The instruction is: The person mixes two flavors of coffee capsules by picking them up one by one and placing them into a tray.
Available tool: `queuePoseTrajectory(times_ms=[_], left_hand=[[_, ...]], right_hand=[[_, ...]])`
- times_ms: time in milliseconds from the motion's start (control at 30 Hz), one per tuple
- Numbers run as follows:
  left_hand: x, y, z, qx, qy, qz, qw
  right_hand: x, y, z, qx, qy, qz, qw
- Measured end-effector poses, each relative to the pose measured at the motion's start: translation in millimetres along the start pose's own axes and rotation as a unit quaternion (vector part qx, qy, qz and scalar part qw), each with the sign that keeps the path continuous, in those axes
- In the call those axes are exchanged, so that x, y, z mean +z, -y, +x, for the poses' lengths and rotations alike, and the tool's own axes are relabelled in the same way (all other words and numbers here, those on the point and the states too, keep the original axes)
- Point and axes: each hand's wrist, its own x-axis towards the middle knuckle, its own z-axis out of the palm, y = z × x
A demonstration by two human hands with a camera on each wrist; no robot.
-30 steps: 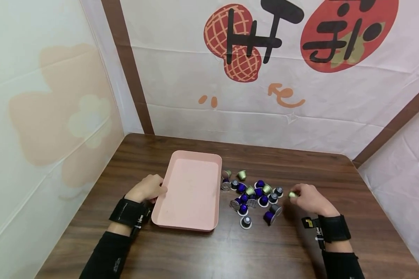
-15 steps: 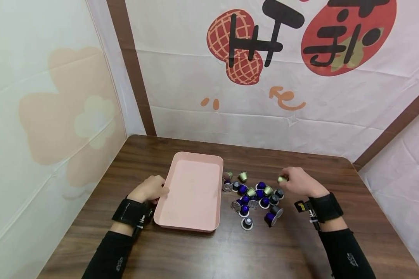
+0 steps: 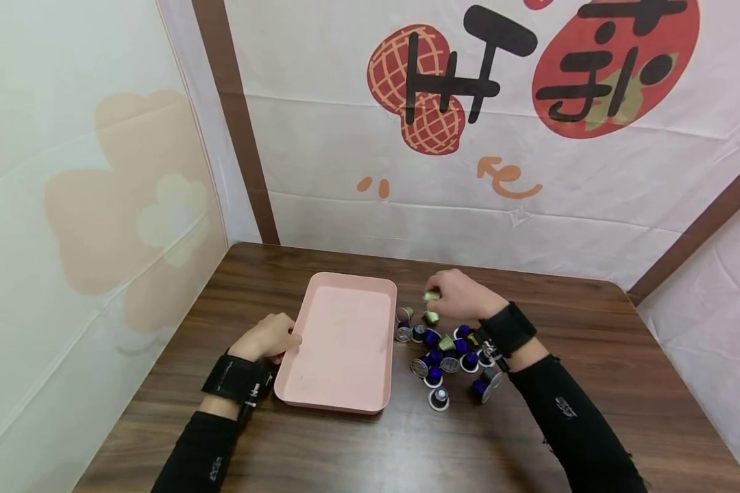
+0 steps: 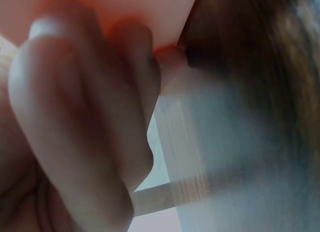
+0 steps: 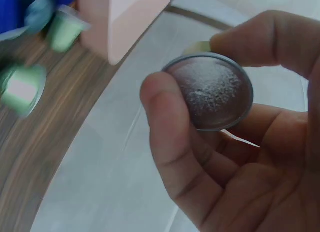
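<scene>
My right hand [image 3: 459,296] pinches a green coffee capsule [image 3: 431,296] between thumb and fingers, above the far edge of a pile of capsules [image 3: 447,356], just right of the pink tray [image 3: 345,383]. The right wrist view shows the capsule's foil lid [image 5: 210,92] facing the camera, held by thumb [image 5: 165,122] and fingers. My left hand [image 3: 268,337] grips the tray's left rim with curled fingers; the left wrist view shows those fingers [image 4: 85,107] against the pink tray edge [image 4: 150,12]. The tray's inside is bare.
The pile holds several purple, green and silver-lidded capsules on a dark wooden table [image 3: 592,383]. Printed fabric walls close in the table at the back and on both sides.
My right hand has carried the green capsule from the pile's right side leftward and away from me, toward the tray's far right corner. The left hand stays on the tray rim.
</scene>
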Motion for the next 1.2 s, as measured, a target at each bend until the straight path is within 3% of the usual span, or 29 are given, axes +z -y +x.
queuePoseTrajectory(times_ms=[233,567,867,1200], left_hand=[[0.1,3.8,1.5,-0.006,0.001,-0.014,0.9999],[-2.5,7.1,3.1,-0.013,0.015,-0.023,0.9995],[-3.3,7.2,0.9,-0.016,0.020,-0.022,0.9994],[-1.5,6.4,2.3,-0.015,0.019,-0.024,0.9994]], right_hand=[[16.1,28.2,46.5,-0.021,0.034,-0.024,0.999],[48.5,60.9,98.8,-0.023,0.044,-0.089,0.995],[62.9,77.3,128.2,-0.018,0.071,-0.075,0.995],[71.9,73.5,148.2,0.012,0.086,-0.073,0.994]])
